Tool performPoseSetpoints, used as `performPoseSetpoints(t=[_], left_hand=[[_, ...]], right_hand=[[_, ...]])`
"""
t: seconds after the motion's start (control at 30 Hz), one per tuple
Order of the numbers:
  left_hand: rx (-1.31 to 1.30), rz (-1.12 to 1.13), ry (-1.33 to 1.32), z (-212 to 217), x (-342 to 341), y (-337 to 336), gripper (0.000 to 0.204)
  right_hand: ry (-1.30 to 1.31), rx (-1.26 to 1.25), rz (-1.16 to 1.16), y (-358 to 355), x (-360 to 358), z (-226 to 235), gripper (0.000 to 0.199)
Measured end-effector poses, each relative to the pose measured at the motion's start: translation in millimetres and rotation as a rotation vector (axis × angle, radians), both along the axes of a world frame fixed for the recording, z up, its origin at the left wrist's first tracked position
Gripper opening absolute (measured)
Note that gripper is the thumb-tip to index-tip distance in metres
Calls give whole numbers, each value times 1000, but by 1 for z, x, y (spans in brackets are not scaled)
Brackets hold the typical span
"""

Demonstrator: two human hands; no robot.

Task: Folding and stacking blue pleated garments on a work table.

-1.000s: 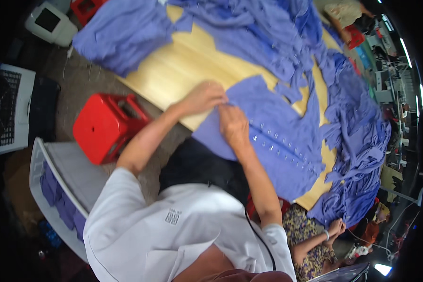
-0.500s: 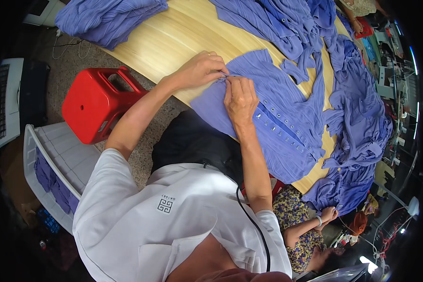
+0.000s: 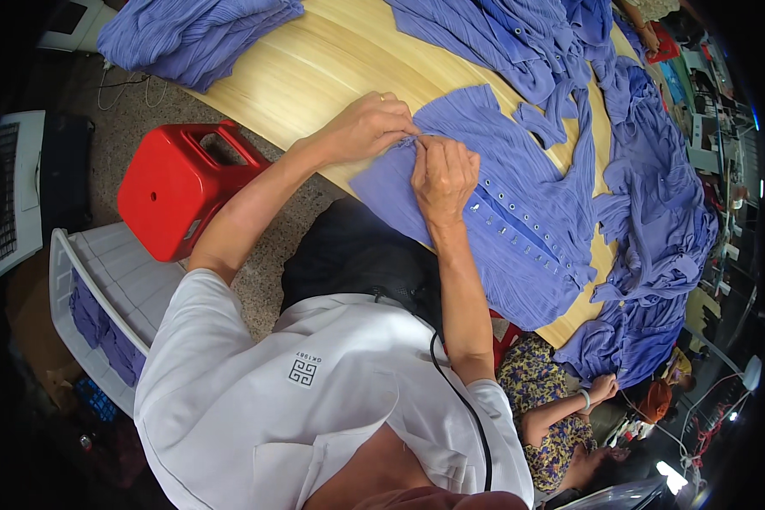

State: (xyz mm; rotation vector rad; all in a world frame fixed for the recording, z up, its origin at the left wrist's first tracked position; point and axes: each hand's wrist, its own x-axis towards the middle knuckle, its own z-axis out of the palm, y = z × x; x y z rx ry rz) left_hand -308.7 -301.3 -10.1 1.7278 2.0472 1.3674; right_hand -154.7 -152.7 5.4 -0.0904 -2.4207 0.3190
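Left hand [image 3: 367,127]: fingers curled shut, pinching the top edge of the purple pleated blouse [image 3: 501,212], right beside the other hand.
Right hand [image 3: 442,174]: closed in a pinch on the same edge, thumb and fingertips meeting the left ones; what sits between the fingertips too small to tell.
Garment: spread flat on the near edge of the wooden table [image 3: 314,72], collar end toward the left, button row [image 3: 518,229] running to the right.
Step in hand: by the look of it, fine work at the neck end of the placket, both hands gripping one spot.
Next move: likely calls for a steady pinch and a small shift along the button row, cloth kept flat.
Surroundings: more purple garments [image 3: 646,212] heaped far and right; red plastic stool [image 3: 178,183] on the floor to the left; white crate [image 3: 110,297] with folded purple cloth nearer left; another person [image 3: 561,416] seated at lower right.
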Motion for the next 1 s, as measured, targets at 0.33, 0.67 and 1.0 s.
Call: performPoseSetpoints(t=[0.33, 0.67, 1.0], left_hand=[[-26, -9, 444, 32, 7, -19, 20], [-271, 117, 371, 37, 51, 15, 20], [-250, 292, 352, 37, 56, 34, 22]], right_hand=[[-158, -107, 119, -2, 35, 15, 24], [-187, -112, -27, 2, 44, 10, 27], [-223, 34, -27, 7, 37, 4, 21]])
